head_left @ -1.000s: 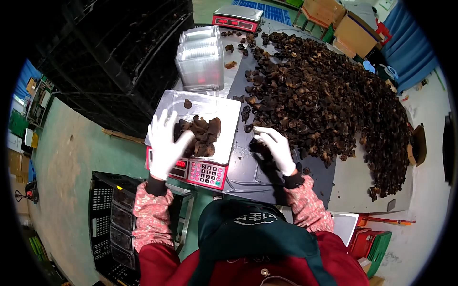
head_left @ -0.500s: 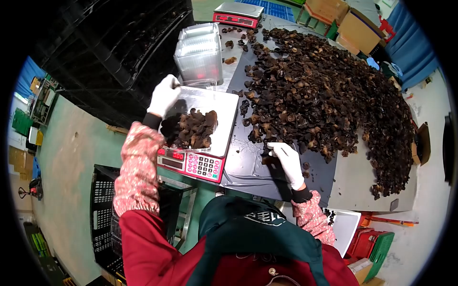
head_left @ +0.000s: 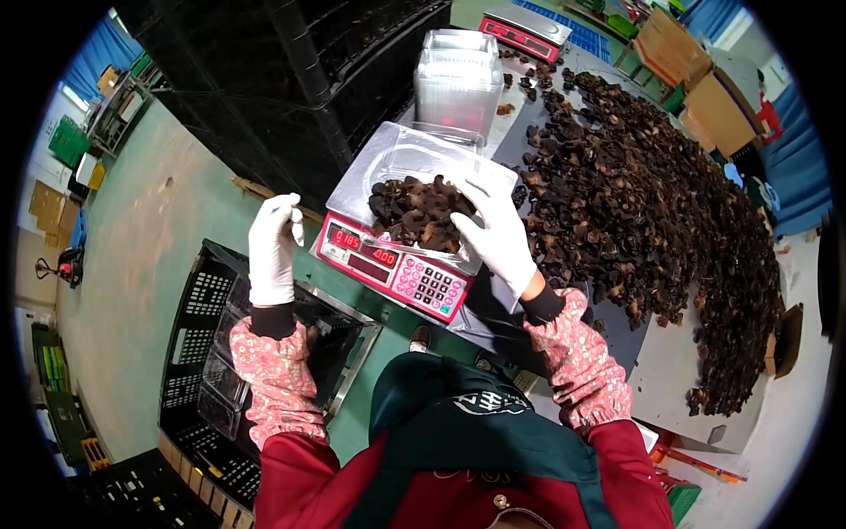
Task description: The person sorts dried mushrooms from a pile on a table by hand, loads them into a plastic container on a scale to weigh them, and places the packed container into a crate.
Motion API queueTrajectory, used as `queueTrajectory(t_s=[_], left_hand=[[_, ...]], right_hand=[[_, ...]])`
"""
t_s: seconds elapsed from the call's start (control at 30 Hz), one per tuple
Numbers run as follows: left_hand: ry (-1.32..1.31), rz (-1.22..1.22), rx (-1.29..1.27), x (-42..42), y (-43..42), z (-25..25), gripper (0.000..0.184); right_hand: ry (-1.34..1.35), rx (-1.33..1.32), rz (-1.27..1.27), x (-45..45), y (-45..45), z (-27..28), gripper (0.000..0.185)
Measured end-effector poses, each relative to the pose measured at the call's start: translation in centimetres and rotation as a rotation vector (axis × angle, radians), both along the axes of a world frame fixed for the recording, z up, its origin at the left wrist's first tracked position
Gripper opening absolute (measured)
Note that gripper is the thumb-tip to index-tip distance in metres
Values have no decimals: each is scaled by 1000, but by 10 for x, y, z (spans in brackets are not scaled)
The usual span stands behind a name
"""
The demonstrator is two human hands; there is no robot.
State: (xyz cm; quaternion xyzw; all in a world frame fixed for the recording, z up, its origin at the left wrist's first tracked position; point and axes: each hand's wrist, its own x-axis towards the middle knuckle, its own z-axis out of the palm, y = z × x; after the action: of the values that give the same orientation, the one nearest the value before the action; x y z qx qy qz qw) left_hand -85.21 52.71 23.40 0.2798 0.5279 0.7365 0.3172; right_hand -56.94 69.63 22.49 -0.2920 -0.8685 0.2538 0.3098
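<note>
A clear plastic tray (head_left: 407, 141) holding dark wood ear mushrooms (head_left: 414, 212) rests on the red and silver weighing scale (head_left: 388, 275), whose display is lit. My right hand (head_left: 495, 231), in a white glove, is at the right side of this tray. Its thumb and fingers are apart and touch or hover just over the mushrooms; the exact contact is unclear. To the left of the scale, my white-gloved left hand (head_left: 275, 251) is raised in the air with curled fingers and nothing visible in them. A large heap of wood ear mushrooms (head_left: 626, 194) covers the table on the right.
Stacked clear trays (head_left: 458, 88) stand behind the scale, and a second scale (head_left: 526, 33) sits farther back. Tall black crates (head_left: 264, 97) rise at the left. Below my left arm, a black crate (head_left: 189, 326) contains clear trays. Cardboard boxes (head_left: 723, 110) lie beyond the heap.
My left hand has left the tray's edge and moved down and outward. My right hand has gone from the heap's edge to the tray on the scale. The view has shifted.
</note>
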Motion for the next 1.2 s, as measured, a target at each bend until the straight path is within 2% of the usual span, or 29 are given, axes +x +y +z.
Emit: queueTrajectory(t_s=[0.13,0.2,0.23,0.3,0.4,0.43,0.47,0.5,0.53,0.6,0.63,0.67,0.73,0.8,0.87,0.93,1.0,1.07,1.1,1.13,1.2], left_hand=[[271,87,-285,16,11,0,22],[452,106,-284,18,31,-19,24],[655,195,-216,14,45,-47,25],[826,190,-284,35,57,-47,33],[1113,173,-337,61,72,-52,33],[1160,153,-276,69,72,-51,26],[1256,186,-131,77,72,-50,21],[1317,122,-149,85,70,-49,19],[1380,53,-165,91,66,-46,17],[1517,-17,-209,94,62,-48,18],[1506,-35,-211,91,64,-51,18],[1495,-55,-214,89,65,-52,18],[1452,-91,-177,83,69,-50,15],[1397,-71,-87,80,70,-37,16],[1239,14,-59,81,70,-31,20],[843,-29,-35,84,75,-34,22],[836,4,-10,88,79,-30,22],[489,8,-208,97,77,-15,23],[358,11,-166,106,74,-5,24],[363,13,-165,113,70,-4,24],[104,-26,-94,125,61,-3,23]], right_hand=[[-71,231,-41,-29,14,-17,61],[-97,248,-77,-36,14,-18,67],[-180,277,-126,-38,12,-18,69],[-321,293,-184,-41,6,-19,70],[-238,197,-135,-42,7,-26,55],[-240,201,-140,-40,10,-30,55],[-96,142,-84,-38,12,-31,45],[48,81,-27,-35,15,-33,36],[48,82,-35,-33,16,-35,36],[177,-203,-80,-30,16,-33,25],[137,-158,-118,-29,20,-42,22],[133,-5,-40,-27,21,-40,22],[249,-145,-8,-29,22,-56,23],[308,-218,-121,-22,19,-35,25],[203,-237,-157,-12,24,-21,26],[238,-468,-121,-6,26,-13,31],[313,-479,-115,-10,38,-30,27],[376,-363,-51,-14,40,-26,27],[347,-366,-89,-9,40,-14,27],[481,-421,-23,-9,45,-14,28],[516,-544,56,4,41,6,29]])
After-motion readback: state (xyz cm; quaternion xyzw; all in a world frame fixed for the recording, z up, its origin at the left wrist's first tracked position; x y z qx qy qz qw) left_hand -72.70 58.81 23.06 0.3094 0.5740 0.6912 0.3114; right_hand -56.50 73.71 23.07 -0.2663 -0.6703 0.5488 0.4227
